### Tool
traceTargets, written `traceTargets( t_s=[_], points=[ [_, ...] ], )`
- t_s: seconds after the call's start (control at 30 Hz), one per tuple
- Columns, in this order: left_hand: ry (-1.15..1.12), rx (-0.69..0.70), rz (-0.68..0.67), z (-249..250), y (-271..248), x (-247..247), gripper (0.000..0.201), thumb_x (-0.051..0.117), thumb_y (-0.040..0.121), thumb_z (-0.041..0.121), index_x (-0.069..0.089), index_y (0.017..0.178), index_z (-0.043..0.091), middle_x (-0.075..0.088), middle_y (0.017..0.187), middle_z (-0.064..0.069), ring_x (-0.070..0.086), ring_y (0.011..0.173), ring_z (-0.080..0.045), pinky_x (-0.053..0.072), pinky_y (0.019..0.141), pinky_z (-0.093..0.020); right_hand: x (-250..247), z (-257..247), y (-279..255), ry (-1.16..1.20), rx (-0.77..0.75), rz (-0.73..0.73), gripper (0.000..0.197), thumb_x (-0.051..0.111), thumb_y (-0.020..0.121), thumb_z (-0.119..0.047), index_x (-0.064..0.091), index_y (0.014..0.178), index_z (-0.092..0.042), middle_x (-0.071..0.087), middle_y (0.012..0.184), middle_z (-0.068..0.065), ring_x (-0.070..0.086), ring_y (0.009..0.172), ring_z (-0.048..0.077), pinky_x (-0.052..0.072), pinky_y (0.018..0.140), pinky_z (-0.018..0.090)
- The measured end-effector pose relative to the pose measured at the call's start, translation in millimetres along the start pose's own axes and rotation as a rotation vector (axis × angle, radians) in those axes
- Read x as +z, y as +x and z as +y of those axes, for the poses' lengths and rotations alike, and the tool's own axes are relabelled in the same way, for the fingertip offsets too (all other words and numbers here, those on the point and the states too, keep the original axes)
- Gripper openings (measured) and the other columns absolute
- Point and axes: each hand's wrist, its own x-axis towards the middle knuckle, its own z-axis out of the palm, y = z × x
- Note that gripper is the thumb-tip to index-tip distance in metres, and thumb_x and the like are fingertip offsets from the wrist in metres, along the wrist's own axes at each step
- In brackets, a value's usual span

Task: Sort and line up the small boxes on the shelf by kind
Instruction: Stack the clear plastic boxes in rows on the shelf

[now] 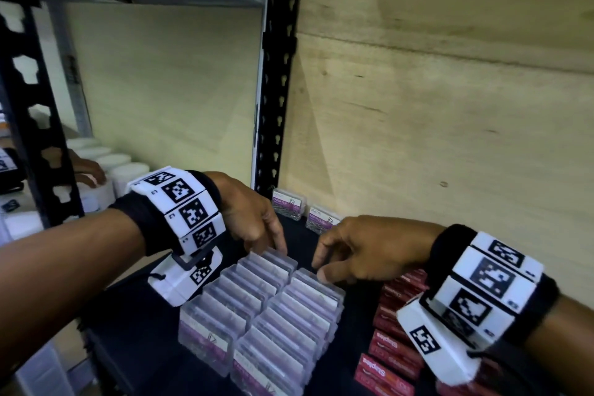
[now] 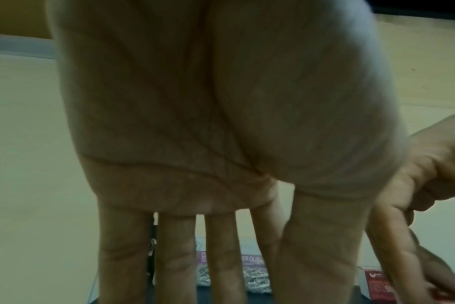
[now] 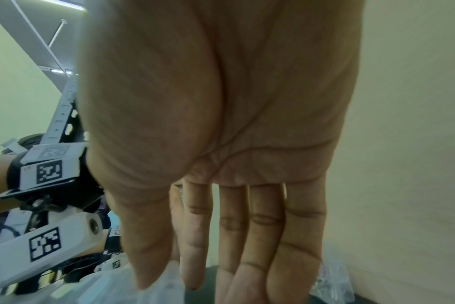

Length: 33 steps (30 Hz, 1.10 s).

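Clear plastic paper-clip boxes (image 1: 263,309) stand in two close rows on the dark shelf (image 1: 144,325) toward its front edge, with the left hand (image 1: 254,215) and right hand (image 1: 363,251), fingers extended and holding nothing, touching the rows' far ends, red staple boxes (image 1: 395,344) lined up alongside to the right.

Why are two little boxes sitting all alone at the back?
Those two paper clip boxes stand by the back wall, apart from the two long rows of clear boxes at the front. They look the same kind, so they seem not yet lined up. The red staples boxes sit in their own group on the right. Nothing looks spilled or broken.
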Motion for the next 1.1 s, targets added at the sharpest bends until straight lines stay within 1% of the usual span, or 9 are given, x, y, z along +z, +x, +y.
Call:
traceTargets(
  t_s=[0.17, 0.27, 0.37, 0.57, 0.67, 0.77, 0.83, 1.0, 1.1],
  points=[
    [-0.012, 0.045, 0.227, -4, 14, -19, 0.028, 0.059, 0.097, 0.025, 0.065, 0.123, 0.031, 0.066, 0.115, 0.012, 0.063, 0.107, -0.007, 0.045, 0.101, -0.028, -19, 20, 25, -0.146, 0.102, 0.224, 0.036, 0.062, 0.093, -0.047, 0.059, 0.125, -0.029, 0.064, 0.115, -0.007, 0.06, 0.094, 0.01, 0.046, 0.079, 0.023],
    [0.057, 0.067, 0.421, -11, 30, -35, 0.026, 0.058, 0.097, 0.031, 0.065, 0.122, 0.03, 0.065, 0.114, 0.013, 0.06, 0.104, -0.007, 0.044, 0.092, -0.022, -25, 35, 43, -0.268, 0.177, 0.266, 0.043, 0.06, 0.095, -0.044, 0.051, 0.134, -0.026, 0.06, 0.125, 0.0, 0.059, 0.106, 0.019, 0.049, 0.086, 0.029],
    [0.164, 0.06, 0.518, -21, 49, -51, 0.028, 0.056, 0.097, 0.031, 0.063, 0.124, 0.028, 0.064, 0.116, 0.01, 0.057, 0.097, -0.007, 0.042, 0.088, -0.021, -28, 45, 56, -0.31, 0.214, 0.28, 0.047, 0.059, 0.095, -0.041, 0.048, 0.138, -0.023, 0.058, 0.13, 0.003, 0.059, 0.11, 0.023, 0.049, 0.087, 0.032],
    [0.283, 0.061, 0.517, -34, 82, -68, 0.032, 0.06, 0.096, 0.027, 0.059, 0.127, 0.025, 0.061, 0.121, 0.005, 0.056, 0.099, -0.011, 0.041, 0.081, -0.02, -27, 49, 78, -0.316, 0.218, 0.248, 0.043, 0.064, 0.093, -0.04, 0.054, 0.13, -0.021, 0.062, 0.12, 0.002, 0.061, 0.101, 0.022, 0.049, 0.08, 0.03],
    [0.288, 0.07, 0.504, -39, 96, -67, 0.037, 0.063, 0.094, 0.028, 0.057, 0.131, 0.025, 0.061, 0.124, 0.006, 0.059, 0.105, -0.013, 0.045, 0.084, -0.024, -26, 50, 84, -0.329, 0.217, 0.257, 0.036, 0.066, 0.093, -0.036, 0.058, 0.125, -0.02, 0.063, 0.116, 0.003, 0.061, 0.097, 0.022, 0.049, 0.077, 0.03],
    [0.299, 0.09, 0.512, -45, 106, -68, 0.039, 0.066, 0.092, 0.027, 0.058, 0.13, 0.028, 0.063, 0.122, 0.007, 0.06, 0.102, -0.012, 0.049, 0.089, -0.028, -27, 49, 87, -0.341, 0.219, 0.258, 0.032, 0.068, 0.092, -0.027, 0.061, 0.122, -0.019, 0.064, 0.114, 0.005, 0.062, 0.097, 0.023, 0.049, 0.076, 0.029],
    [0.288, 0.111, 0.516, -47, 108, -69, 0.038, 0.068, 0.091, 0.026, 0.061, 0.128, 0.03, 0.065, 0.12, 0.009, 0.06, 0.1, -0.009, 0.047, 0.088, -0.025, -27, 48, 89, -0.355, 0.218, 0.249, 0.032, 0.069, 0.092, -0.025, 0.061, 0.121, -0.017, 0.064, 0.112, 0.006, 0.062, 0.096, 0.024, 0.05, 0.076, 0.03],
    [0.238, 0.143, 0.5, -48, 103, -66, 0.038, 0.068, 0.092, 0.023, 0.061, 0.129, 0.03, 0.065, 0.12, 0.011, 0.058, 0.095, -0.004, 0.041, 0.082, -0.017, -27, 48, 86, -0.3, 0.222, 0.239, 0.035, 0.071, 0.09, -0.032, 0.059, 0.121, -0.023, 0.064, 0.112, 0.001, 0.06, 0.097, 0.021, 0.047, 0.077, 0.028],
    [0.255, 0.128, 0.486, -44, 96, -62, 0.035, 0.067, 0.092, 0.026, 0.062, 0.126, 0.029, 0.064, 0.114, 0.008, 0.057, 0.089, -0.007, 0.042, 0.077, -0.019, -26, 46, 77, -0.246, 0.22, 0.211, 0.038, 0.072, 0.089, -0.035, 0.058, 0.123, -0.027, 0.063, 0.115, -0.003, 0.059, 0.098, 0.018, 0.047, 0.081, 0.028]
  ],
)
